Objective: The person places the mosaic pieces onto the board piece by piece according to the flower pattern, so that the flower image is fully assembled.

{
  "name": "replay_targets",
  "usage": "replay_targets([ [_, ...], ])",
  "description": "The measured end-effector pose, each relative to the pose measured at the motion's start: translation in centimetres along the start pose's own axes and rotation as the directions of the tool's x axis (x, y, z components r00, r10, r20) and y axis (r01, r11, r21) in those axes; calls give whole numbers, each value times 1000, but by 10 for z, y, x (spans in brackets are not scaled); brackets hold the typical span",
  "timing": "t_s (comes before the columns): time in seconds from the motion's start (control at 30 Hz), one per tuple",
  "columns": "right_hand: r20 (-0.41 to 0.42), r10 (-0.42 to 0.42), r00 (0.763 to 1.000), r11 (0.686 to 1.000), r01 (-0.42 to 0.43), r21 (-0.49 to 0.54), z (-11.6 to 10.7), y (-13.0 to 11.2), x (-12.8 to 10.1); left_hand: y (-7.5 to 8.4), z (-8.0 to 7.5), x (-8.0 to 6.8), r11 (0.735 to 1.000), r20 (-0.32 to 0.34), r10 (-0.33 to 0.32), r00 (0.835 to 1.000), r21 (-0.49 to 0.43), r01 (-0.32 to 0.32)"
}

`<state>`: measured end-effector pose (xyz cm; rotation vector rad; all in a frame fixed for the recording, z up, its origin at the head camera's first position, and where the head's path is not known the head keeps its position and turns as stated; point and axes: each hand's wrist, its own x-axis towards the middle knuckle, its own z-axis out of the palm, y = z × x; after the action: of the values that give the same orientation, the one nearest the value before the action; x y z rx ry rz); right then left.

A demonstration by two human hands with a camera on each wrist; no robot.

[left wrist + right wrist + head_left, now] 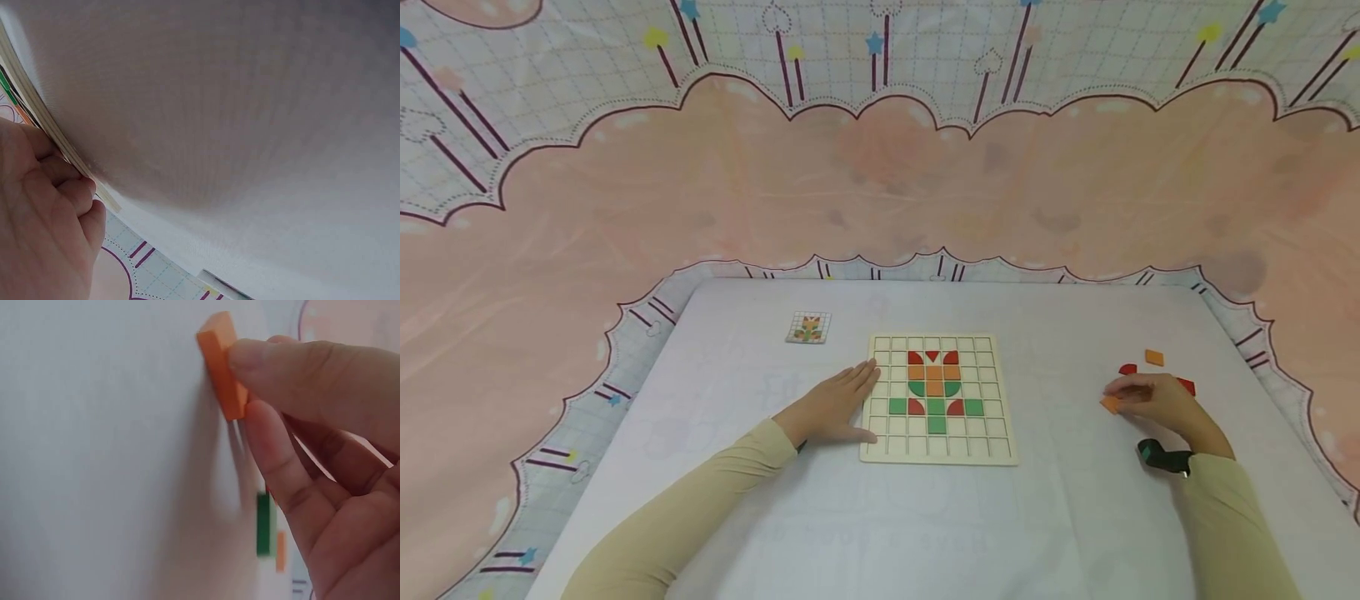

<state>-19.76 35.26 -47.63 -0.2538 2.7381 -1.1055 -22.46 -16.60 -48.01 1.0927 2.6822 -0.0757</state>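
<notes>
A pale wooden grid board [940,448] lies on the white-covered table, with red, orange and green tiles set in its middle like a flower. My left hand [838,404] rests along its left edge, fingers straight and thumb spread; in the left wrist view, the fingers touch the side of the board [47,119]. Off to the right, my right hand [1165,404] pinches an orange square tile [225,372] between thumb and fingertips, tilted close over the table. Around that hand lie another orange tile [1154,357], red pieces [1127,368] and a green tile [264,525].
Behind the board to the left is a small card [808,327] printed with a similar flower pattern on a grid. A dark strap [1165,457] sits at my right wrist. Patterned cloth [925,183] hangs beyond the table's far edge.
</notes>
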Motion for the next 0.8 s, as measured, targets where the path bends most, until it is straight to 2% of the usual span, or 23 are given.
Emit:
replay_targets([
  [0.23, -33, -31, 999, 993, 27, -119, 12, -11, 12, 0, 1, 1, 1000, 0, -1, 1000, 4, 1],
  [0.37, -7, -29, 1000, 988, 28, -153, 12, -15, 14, -1, 3, 2, 1000, -5, 5, 1000, 7, -5],
  [0.63, 53, -104, 993, 985, 110, -131, 6, -13, 12, 0, 3, 2, 1000, 4, -6, 1000, 6, 6],
  [0.8, 57, -105, 993, 983, 112, -142, 8, -13, 14, 1, 2, 1, 1000, 11, -18, 1000, 0, 18],
])
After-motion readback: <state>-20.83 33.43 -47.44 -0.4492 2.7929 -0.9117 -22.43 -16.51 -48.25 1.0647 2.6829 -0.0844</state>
